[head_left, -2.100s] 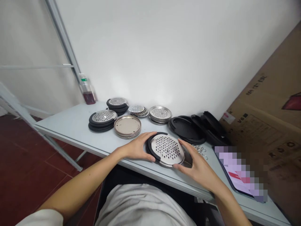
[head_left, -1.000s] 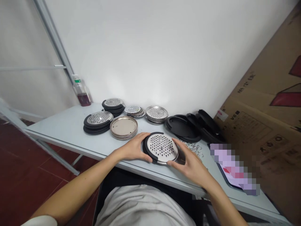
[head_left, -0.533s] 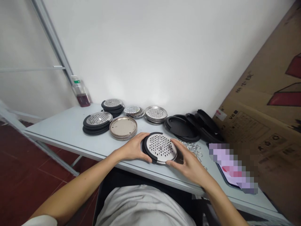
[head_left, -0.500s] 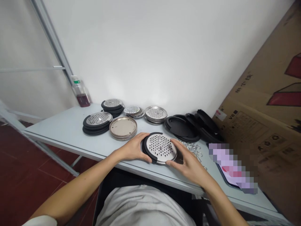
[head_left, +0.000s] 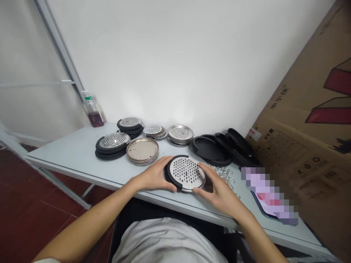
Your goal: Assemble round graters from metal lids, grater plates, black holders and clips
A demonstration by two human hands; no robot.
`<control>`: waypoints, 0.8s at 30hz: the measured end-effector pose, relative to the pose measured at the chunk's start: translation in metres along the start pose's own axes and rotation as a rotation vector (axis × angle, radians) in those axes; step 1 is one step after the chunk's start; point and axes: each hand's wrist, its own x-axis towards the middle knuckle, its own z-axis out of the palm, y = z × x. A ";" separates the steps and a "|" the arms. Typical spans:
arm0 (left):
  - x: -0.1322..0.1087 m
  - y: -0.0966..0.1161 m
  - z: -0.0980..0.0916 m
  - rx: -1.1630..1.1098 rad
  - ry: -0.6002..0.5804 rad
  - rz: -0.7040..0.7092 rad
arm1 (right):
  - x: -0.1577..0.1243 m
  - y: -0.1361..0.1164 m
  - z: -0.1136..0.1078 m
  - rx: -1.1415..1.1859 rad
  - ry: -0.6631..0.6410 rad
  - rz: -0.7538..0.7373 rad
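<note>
A round perforated stainless-steel disc (head_left: 185,173), a black rubber rim (head_left: 168,174) along its left side, sits on the pale grey tabletop (head_left: 68,155) near the front edge. The left hand (head_left: 155,176) and right hand (head_left: 219,193) clasp it from both sides, fingers spread around its edge, with even pressure. Just beyond lies a stack of plain steel discs (head_left: 142,150).

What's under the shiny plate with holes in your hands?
A black rim shows at the edge of the perforated steel disc; the rest underneath is covered and cannot be seen.

A pale folding table (head_left: 68,153), stacks of perforated steel discs (head_left: 179,134), black rubber rims (head_left: 210,149), small metal rings (head_left: 223,174), a pixelated phone (head_left: 270,193), a bottle of dark red liquid (head_left: 94,115), a large cardboard box (head_left: 301,128)
</note>
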 end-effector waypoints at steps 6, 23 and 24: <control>-0.005 0.000 0.002 0.110 -0.057 0.006 | -0.002 0.000 0.002 -0.016 -0.005 -0.020; -0.014 0.015 -0.003 0.308 0.215 0.388 | -0.002 -0.006 -0.012 0.195 0.123 -0.070; -0.015 0.018 -0.004 0.284 0.247 0.372 | -0.002 -0.006 -0.012 0.240 0.133 -0.060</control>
